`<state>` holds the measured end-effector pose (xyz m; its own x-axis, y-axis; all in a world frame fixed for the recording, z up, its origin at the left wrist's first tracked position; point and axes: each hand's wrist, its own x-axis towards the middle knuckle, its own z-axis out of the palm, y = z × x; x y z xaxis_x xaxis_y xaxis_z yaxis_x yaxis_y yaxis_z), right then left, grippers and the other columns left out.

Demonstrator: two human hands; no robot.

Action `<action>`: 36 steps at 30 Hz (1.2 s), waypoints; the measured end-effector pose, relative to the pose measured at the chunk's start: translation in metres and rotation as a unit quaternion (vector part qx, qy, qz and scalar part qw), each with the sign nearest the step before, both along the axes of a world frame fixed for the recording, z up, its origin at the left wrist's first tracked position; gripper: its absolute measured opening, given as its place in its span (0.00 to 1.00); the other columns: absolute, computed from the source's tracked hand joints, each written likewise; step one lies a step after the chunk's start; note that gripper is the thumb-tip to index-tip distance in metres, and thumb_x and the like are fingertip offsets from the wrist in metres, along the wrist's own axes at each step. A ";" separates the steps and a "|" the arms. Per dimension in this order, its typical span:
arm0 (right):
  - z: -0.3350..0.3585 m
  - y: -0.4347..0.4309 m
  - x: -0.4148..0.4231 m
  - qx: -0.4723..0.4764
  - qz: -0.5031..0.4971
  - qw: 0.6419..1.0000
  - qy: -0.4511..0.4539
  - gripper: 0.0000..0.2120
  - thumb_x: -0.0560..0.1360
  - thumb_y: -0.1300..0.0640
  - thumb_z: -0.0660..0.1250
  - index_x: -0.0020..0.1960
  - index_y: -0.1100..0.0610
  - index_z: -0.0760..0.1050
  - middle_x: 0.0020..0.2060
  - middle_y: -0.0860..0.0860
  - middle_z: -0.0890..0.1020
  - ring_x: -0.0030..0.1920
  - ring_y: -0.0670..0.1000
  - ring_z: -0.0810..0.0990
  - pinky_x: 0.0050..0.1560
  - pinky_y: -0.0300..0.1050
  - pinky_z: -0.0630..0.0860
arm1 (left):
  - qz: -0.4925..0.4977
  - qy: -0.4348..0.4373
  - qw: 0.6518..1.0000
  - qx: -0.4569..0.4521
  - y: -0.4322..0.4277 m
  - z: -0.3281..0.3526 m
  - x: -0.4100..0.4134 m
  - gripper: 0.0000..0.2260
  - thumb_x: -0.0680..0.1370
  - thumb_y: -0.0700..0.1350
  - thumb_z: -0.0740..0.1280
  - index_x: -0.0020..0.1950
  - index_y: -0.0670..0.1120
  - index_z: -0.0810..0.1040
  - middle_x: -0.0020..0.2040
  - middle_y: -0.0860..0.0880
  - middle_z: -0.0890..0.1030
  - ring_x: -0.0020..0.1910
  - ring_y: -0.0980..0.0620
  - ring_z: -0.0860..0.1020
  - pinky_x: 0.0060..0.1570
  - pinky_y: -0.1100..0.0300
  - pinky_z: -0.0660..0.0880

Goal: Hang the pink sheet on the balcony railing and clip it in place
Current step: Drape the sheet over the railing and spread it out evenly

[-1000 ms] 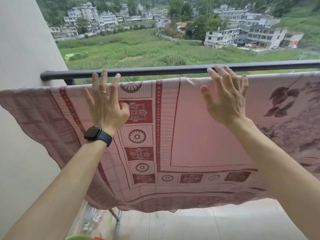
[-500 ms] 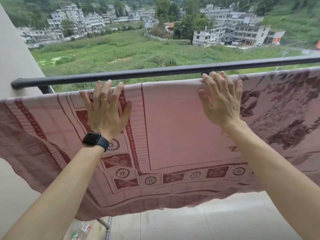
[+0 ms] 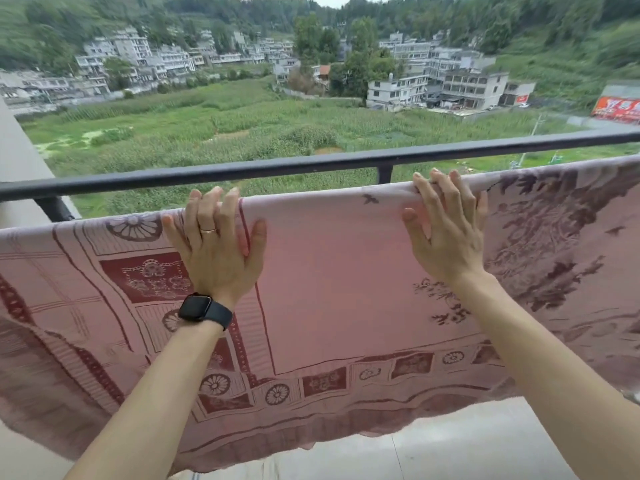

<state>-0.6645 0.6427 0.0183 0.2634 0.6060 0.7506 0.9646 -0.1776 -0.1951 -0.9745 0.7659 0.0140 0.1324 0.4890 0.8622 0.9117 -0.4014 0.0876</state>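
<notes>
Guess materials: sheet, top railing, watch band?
Pink sheet: thin woven fabric, likely cotton or blend; it drapes softly and its pattern looks woven in. Railing: metal tube, dark matte paint, likely steel; faint sheen on top. Watch band: black matte, probably silicone; smooth, no weave visible.

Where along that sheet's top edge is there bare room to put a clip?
Free patches on the sheet top fold: the stretch between the left hand and right hand, the part left of the left hand toward the wall, and the part right of the right hand. Both hands cover the fold where they rest. The railing above is bare.
</notes>
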 end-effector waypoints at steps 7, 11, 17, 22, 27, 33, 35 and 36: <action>0.041 -0.013 0.127 -0.015 -0.071 0.996 0.055 0.27 0.81 0.36 0.46 0.73 0.48 0.66 0.77 0.52 0.62 0.79 0.54 0.53 0.76 0.65 0.41 | -0.092 0.108 0.990 0.001 -0.040 0.033 0.156 0.27 0.79 0.62 0.56 0.74 0.49 0.68 0.74 0.46 0.68 0.74 0.46 0.64 0.74 0.36 0.46; 0.025 -0.024 0.163 -0.040 -0.026 0.997 0.068 0.27 0.81 0.36 0.44 0.61 0.51 0.73 0.65 0.52 0.72 0.75 0.54 0.60 0.76 0.65 0.42 | -0.039 0.110 0.993 -0.025 -0.056 0.011 0.216 0.25 0.80 0.61 0.56 0.69 0.46 0.72 0.66 0.47 0.75 0.67 0.44 0.71 0.72 0.37 0.53; 0.016 -0.043 0.175 -0.058 0.062 0.996 0.010 0.25 0.82 0.39 0.48 0.75 0.46 0.65 0.72 0.45 0.67 0.77 0.50 0.56 0.77 0.60 0.38 | 0.029 0.095 0.995 -0.022 -0.062 0.004 0.213 0.27 0.81 0.62 0.55 0.69 0.42 0.70 0.68 0.43 0.72 0.73 0.41 0.65 0.71 0.29 0.48; 0.035 -0.050 0.236 -0.010 0.042 0.998 0.038 0.24 0.81 0.38 0.50 0.71 0.46 0.70 0.72 0.45 0.70 0.76 0.48 0.59 0.76 0.64 0.44 | -0.020 0.066 0.998 -0.004 -0.093 0.036 0.304 0.27 0.79 0.63 0.55 0.71 0.48 0.70 0.72 0.47 0.70 0.74 0.46 0.64 0.72 0.33 0.42; 0.020 -0.078 0.328 0.024 -0.099 0.992 0.079 0.23 0.82 0.40 0.50 0.67 0.50 0.73 0.71 0.48 0.71 0.77 0.53 0.59 0.77 0.64 0.44 | -0.124 0.152 0.980 -0.019 -0.123 0.025 0.428 0.27 0.79 0.61 0.57 0.73 0.48 0.69 0.69 0.48 0.73 0.69 0.45 0.69 0.73 0.36 0.51; -0.007 -0.083 0.346 0.071 -0.053 0.996 0.016 0.23 0.83 0.46 0.53 0.71 0.58 0.72 0.71 0.55 0.72 0.76 0.59 0.62 0.75 0.63 0.57 | -0.094 0.096 0.984 0.116 -0.105 -0.001 0.445 0.23 0.76 0.58 0.63 0.67 0.47 0.76 0.62 0.46 0.79 0.62 0.44 0.74 0.66 0.41 0.62; -0.012 -0.085 0.347 0.074 -0.041 0.996 0.000 0.24 0.83 0.45 0.54 0.73 0.57 0.70 0.73 0.55 0.71 0.77 0.58 0.61 0.75 0.64 0.56 | -0.104 0.111 0.980 0.130 -0.106 -0.002 0.438 0.24 0.76 0.57 0.63 0.70 0.47 0.75 0.65 0.47 0.78 0.65 0.44 0.74 0.69 0.42 0.60; -0.010 -0.088 0.350 0.067 -0.027 0.997 -0.009 0.25 0.83 0.44 0.53 0.73 0.56 0.71 0.73 0.54 0.71 0.76 0.57 0.62 0.76 0.64 0.54 | -0.103 0.119 0.980 0.118 -0.109 -0.001 0.435 0.24 0.77 0.57 0.63 0.70 0.48 0.74 0.66 0.47 0.77 0.67 0.44 0.74 0.70 0.42 0.58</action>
